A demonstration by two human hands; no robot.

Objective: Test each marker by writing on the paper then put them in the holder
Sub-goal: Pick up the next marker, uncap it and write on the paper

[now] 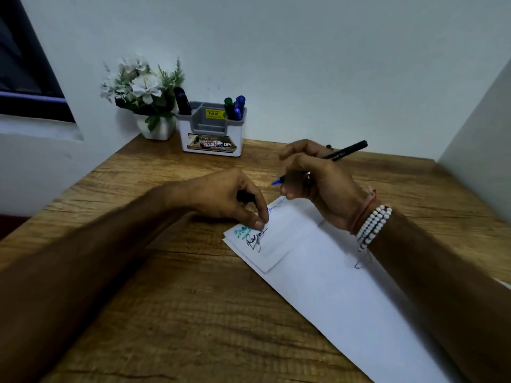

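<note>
Right hand (312, 183) grips the marker (345, 150), fingers curled round the front of the barrel. The black body sticks out behind the grip, up and to the right. The blue tip (276, 181) pokes out ahead of the grip to the left. Marker is uncapped, tip in the air just above the paper's far edge, not touching.

Left hand (226, 197) sits just left of that grip and apart from it; the tip points at the gap between them. Its fingers curl over a small black piece (244, 196). Looks like the cap, can't confirm. One fingertip (260, 223) presses the left corner of the paper (331, 272), below-left of the grip.

Paper lies flat on the wooden table (166, 299), running from under the grip toward the near right, with the right forearm across it. Marks on it:
- green scribble (241, 230) and black signature (255, 240), right by the left fingertip
- faint blue line (276, 205), just below the marker tip

Holder (211, 139) is well beyond the grip, up-left, against the wall. Dark marker (182, 102) stands in its left compartment. Green marker (228, 106) and blue markers (239, 105) stand in the right one.

Flower pot (157, 128) is just left of the holder. White bead bracelet (373, 226) and red thread (365, 208) are on the right wrist, behind the grip.
</note>
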